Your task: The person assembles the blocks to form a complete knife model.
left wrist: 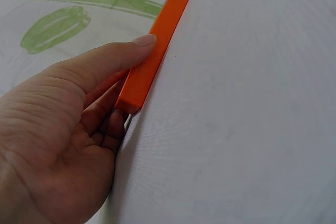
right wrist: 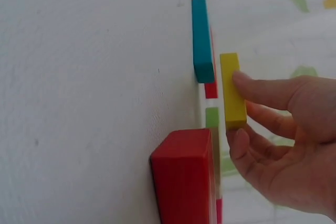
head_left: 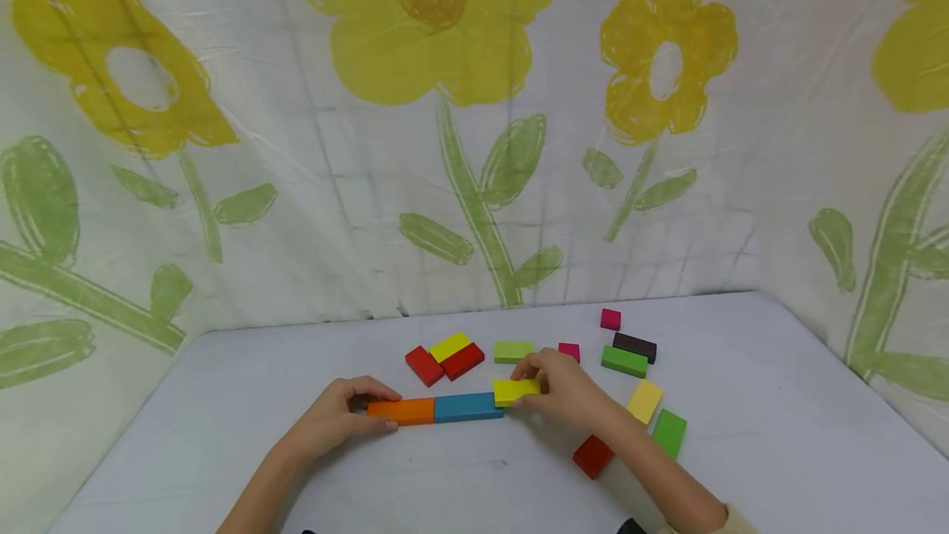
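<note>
An orange block [head_left: 412, 411] and a blue block [head_left: 467, 408] lie end to end in a row on the table. My left hand [head_left: 334, 423] holds the orange block near its left end, thumb on the near side and fingers on the far side. With thumb and fingers, my right hand [head_left: 569, 392] pinches a yellow block [head_left: 515, 391] by the blue block's right end. The right wrist view shows this yellow block [right wrist: 232, 90] raised off the tabletop, apart from the blue block [right wrist: 202, 40].
Behind the row lie two red blocks [head_left: 425, 366], another yellow block [head_left: 449, 347] and a light green block [head_left: 513, 352]. To the right are pink cubes [head_left: 610, 319], a dark block [head_left: 634, 347], green blocks [head_left: 624, 361], a pale yellow block [head_left: 644, 401] and a red block [head_left: 593, 456] by the right forearm.
</note>
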